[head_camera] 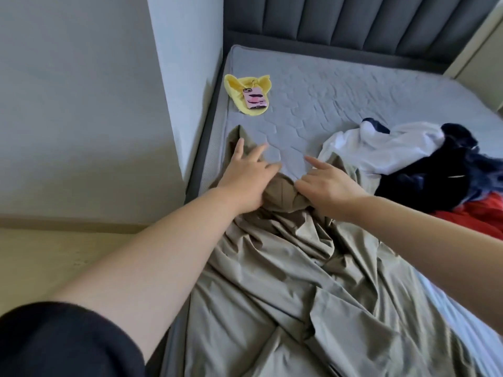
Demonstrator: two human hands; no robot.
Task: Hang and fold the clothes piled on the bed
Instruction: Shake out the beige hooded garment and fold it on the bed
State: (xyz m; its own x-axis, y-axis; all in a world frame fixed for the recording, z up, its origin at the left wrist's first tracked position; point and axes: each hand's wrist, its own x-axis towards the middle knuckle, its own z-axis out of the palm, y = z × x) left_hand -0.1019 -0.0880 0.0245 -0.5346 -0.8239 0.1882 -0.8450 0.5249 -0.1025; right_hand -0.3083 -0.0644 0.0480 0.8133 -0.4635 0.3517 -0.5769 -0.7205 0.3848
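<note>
A crumpled khaki garment lies spread along the grey mattress towards me. My left hand rests flat on its far left part, fingers straight and spread. My right hand pinches a bunched fold of the khaki cloth near its middle, index finger pointing out. To the right lies a pile of clothes: a white piece, a dark navy piece and a red piece.
A yellow cloth with a pink phone on it sits at the mattress's far left corner. A dark padded headboard stands behind. A grey wall and pale floor run along the bed's left side.
</note>
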